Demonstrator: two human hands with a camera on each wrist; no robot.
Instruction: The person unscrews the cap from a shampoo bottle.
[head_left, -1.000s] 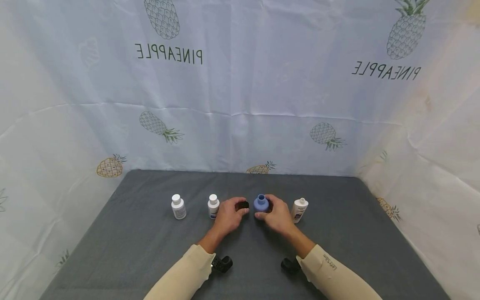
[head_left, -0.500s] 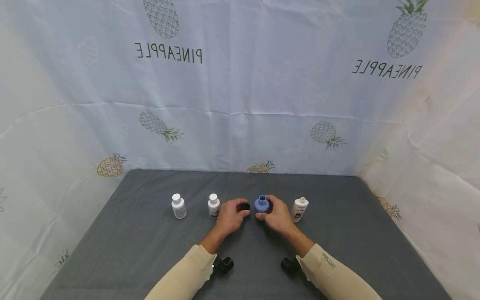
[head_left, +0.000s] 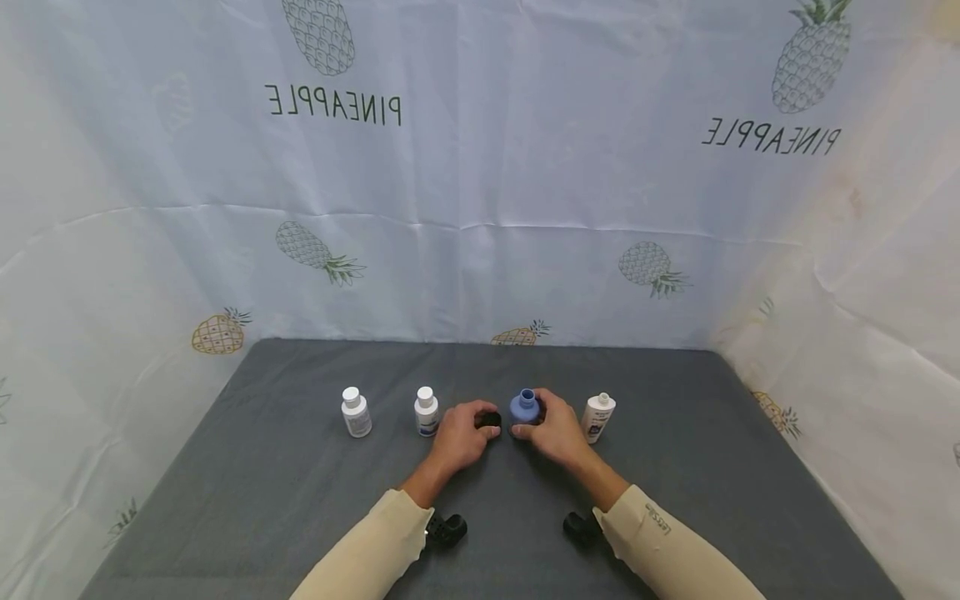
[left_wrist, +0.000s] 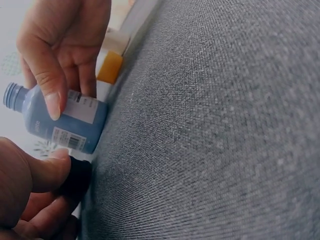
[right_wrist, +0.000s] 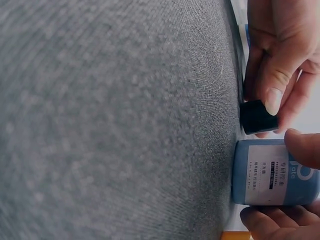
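The left hand (head_left: 459, 437) pinches a small black cap (head_left: 490, 419) between its thumb and fingers. The cap is held low, close to the bench (head_left: 487, 567) — I cannot tell if it touches. The right hand (head_left: 557, 429) holds a blue bottle (head_left: 524, 408), with the thumb on one side and the fingers on the other. The blue bottle stands upright on the bench, and its neck is open at the top. The cap is just beside it, on its left, and not on it.

Three more bottles stand on the bench. A white bottle (head_left: 356, 414) with a white lid is far over on the left. Another white bottle (head_left: 427, 412), with its lid on too, is just beside the left hand. A cream bottle (head_left: 598, 417) is close by the right hand, on the other side from the blue one.

The person has long cream sleeves (head_left: 367, 550) on. Behind the bench hangs a white curtain (head_left: 480, 167) with pineapples on it — the word PINEAPPLE reads backwards.
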